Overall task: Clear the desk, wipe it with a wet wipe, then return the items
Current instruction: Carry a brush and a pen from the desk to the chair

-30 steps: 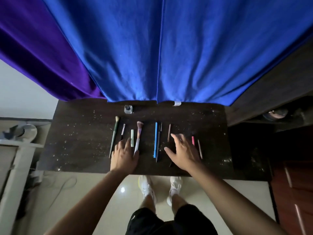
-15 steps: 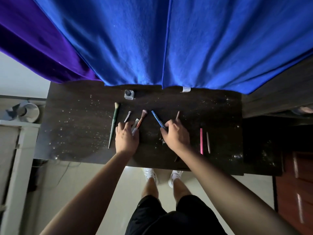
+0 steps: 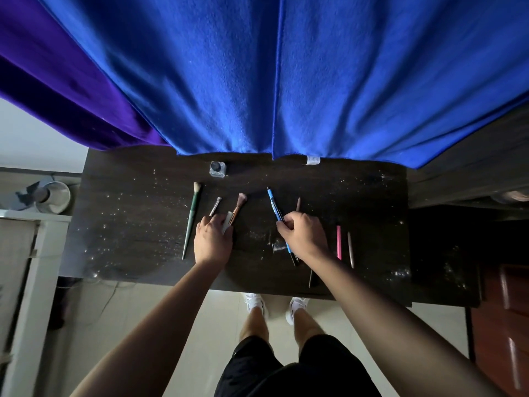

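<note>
A dark wooden desk [image 3: 143, 230], speckled with white crumbs, carries makeup tools. My left hand [image 3: 212, 242] is closed around a pink-bristled brush [image 3: 238, 208], a small silver brush [image 3: 215, 206] and a pale tube [image 3: 228, 222]. My right hand [image 3: 303, 237] grips a blue pen [image 3: 274, 207] together with a thin black pencil and a brown pencil [image 3: 298, 204]. A long green-handled brush [image 3: 192, 219] lies just left of my left hand. A pink pencil [image 3: 339, 242] and a brown stick [image 3: 350, 249] lie right of my right hand.
A small glass bottle [image 3: 217, 169] stands at the desk's back edge under a hanging blue cloth [image 3: 272, 81]. A purple cloth [image 3: 57, 81] hangs at the left. A white stand with a metal bowl [image 3: 57, 196] is on the left, dark wooden furniture [image 3: 472, 173] on the right.
Both hands have closed over the tools and gathered them into tilted bundles. The view has shifted closer, so the desk sits higher in the frame.
</note>
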The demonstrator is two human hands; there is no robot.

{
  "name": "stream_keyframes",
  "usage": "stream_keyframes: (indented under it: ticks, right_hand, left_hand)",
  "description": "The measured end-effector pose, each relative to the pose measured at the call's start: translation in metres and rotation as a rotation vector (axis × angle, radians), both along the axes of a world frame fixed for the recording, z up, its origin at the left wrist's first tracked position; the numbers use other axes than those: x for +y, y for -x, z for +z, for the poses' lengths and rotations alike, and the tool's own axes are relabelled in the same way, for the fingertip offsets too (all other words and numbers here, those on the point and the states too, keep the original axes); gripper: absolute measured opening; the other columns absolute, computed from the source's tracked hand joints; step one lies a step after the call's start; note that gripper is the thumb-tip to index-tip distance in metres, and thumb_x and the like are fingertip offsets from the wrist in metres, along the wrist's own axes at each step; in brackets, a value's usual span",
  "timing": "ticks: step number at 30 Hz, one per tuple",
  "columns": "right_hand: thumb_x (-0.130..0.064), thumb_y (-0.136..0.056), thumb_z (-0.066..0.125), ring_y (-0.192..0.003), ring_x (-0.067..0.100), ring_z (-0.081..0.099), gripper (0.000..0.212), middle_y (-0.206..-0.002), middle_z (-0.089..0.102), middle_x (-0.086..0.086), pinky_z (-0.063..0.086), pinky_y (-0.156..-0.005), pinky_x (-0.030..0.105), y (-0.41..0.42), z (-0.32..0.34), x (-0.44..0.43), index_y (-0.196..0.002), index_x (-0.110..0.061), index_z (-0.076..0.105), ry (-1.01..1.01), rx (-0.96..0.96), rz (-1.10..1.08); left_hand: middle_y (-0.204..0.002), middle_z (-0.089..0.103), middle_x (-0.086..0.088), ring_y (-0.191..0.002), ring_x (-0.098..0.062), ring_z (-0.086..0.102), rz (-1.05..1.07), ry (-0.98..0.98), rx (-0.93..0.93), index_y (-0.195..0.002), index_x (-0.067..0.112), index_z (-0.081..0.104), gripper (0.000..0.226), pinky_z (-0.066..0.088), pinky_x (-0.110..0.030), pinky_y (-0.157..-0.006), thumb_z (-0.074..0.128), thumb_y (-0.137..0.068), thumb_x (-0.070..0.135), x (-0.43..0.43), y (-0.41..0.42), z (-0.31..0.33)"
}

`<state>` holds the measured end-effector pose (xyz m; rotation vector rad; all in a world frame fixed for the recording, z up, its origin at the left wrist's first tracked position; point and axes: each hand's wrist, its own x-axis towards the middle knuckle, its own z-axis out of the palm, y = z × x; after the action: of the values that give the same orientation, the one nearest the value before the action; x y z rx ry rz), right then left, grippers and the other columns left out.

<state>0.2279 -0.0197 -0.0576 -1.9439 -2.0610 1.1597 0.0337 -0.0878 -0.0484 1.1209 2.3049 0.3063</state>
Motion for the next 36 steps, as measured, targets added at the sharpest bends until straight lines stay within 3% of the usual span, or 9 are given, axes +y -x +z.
stream_keyframes:
  ticks: [5,10,13,15,16,20,25,29,36]
  right_hand:
    - [-0.037,-0.092,0.07,-0.067,0.008,0.064,0.022,-0.085,0.076,-0.005,0.046,-0.062,0.024,-0.016,0.01,0.006,-0.1,-0.017,0.075,-0.004,0.102,-0.105]
    - [-0.041,-0.09,0.07,-0.074,0.01,0.069,0.022,-0.077,0.072,-0.01,0.052,-0.069,0.027,-0.042,0.04,0.024,-0.096,-0.02,0.074,-0.063,0.153,-0.204]
    - [-0.04,-0.089,0.072,-0.076,0.009,0.068,0.022,-0.078,0.071,-0.011,0.053,-0.073,0.026,-0.063,0.071,0.035,-0.096,-0.02,0.074,-0.152,0.199,-0.262]
    - [-0.041,-0.088,0.073,-0.08,0.01,0.07,0.02,-0.078,0.071,-0.012,0.051,-0.074,0.026,-0.077,0.09,0.04,-0.094,-0.021,0.074,-0.215,0.216,-0.305]
    - [-0.041,-0.088,0.073,-0.08,0.01,0.07,0.019,-0.077,0.071,-0.013,0.051,-0.074,0.026,-0.085,0.102,0.041,-0.092,-0.022,0.073,-0.247,0.227,-0.339]
    - [-0.037,-0.088,0.074,-0.079,0.013,0.071,0.015,-0.076,0.072,-0.009,0.057,-0.079,0.038,-0.116,0.141,0.028,-0.09,-0.022,0.072,-0.372,0.294,-0.505]
    - [-0.039,-0.086,0.076,-0.071,-0.004,0.068,0.011,-0.074,0.071,-0.021,0.052,-0.07,0.019,-0.162,0.161,-0.053,-0.082,-0.038,0.067,-0.505,0.26,-0.792]
    - [-0.041,-0.087,0.076,-0.068,0.0,0.068,0.009,-0.074,0.071,-0.018,0.053,-0.067,0.018,-0.198,0.169,-0.148,-0.085,-0.037,0.068,-0.516,0.205,-1.037]
    - [-0.049,-0.085,0.075,-0.072,-0.006,0.065,0.013,-0.075,0.07,-0.021,0.043,-0.06,0.007,-0.24,0.191,-0.319,-0.078,-0.041,0.067,-0.584,0.068,-1.456]
  left_hand:
    - [-0.106,0.068,-0.016,-0.097,-0.037,0.063,0.01,-0.055,-0.007,-0.114,0.015,0.072,0.028,0.043,-0.033,-0.076,0.07,-0.087,0.013,0.002,-0.004,0.006]
    - [-0.083,0.07,-0.014,-0.082,-0.035,0.065,0.044,-0.136,-0.12,-0.101,0.014,0.076,0.016,0.04,-0.031,-0.066,0.071,-0.086,0.018,0.024,-0.015,0.04]
    - [-0.068,0.066,-0.005,-0.073,-0.02,0.066,0.029,-0.25,-0.24,-0.096,0.017,0.077,0.012,0.043,-0.028,-0.065,0.073,-0.086,0.019,0.047,-0.025,0.081]
    - [-0.061,0.064,0.005,-0.059,0.002,0.058,-0.003,-0.303,-0.3,-0.092,0.021,0.077,0.008,0.039,-0.013,-0.058,0.072,-0.086,0.02,0.062,-0.031,0.106]
    - [-0.06,0.063,0.009,-0.057,0.005,0.056,-0.015,-0.329,-0.353,-0.092,0.022,0.077,0.007,0.038,-0.009,-0.057,0.072,-0.087,0.02,0.07,-0.034,0.118]
    - [-0.067,0.065,0.008,-0.061,-0.004,0.054,-0.01,-0.381,-0.65,-0.085,0.021,0.077,0.006,0.041,-0.012,-0.054,0.073,-0.089,0.018,0.088,-0.056,0.148]
    - [-0.066,0.066,0.008,-0.058,-0.005,0.053,-0.263,-0.274,-0.859,-0.086,0.015,0.076,0.005,0.044,-0.027,-0.065,0.073,-0.087,0.011,0.086,-0.108,0.157]
    - [-0.072,0.065,-0.001,-0.069,-0.013,0.053,-0.49,-0.181,-0.974,-0.092,0.011,0.076,0.008,0.045,-0.03,-0.069,0.072,-0.087,0.006,0.053,-0.18,0.161]
    - [-0.089,0.074,0.002,-0.082,-0.012,0.067,-0.866,0.054,-1.091,-0.109,0.017,0.074,0.021,0.054,-0.033,-0.082,0.071,-0.089,0.012,-0.052,-0.292,0.197]
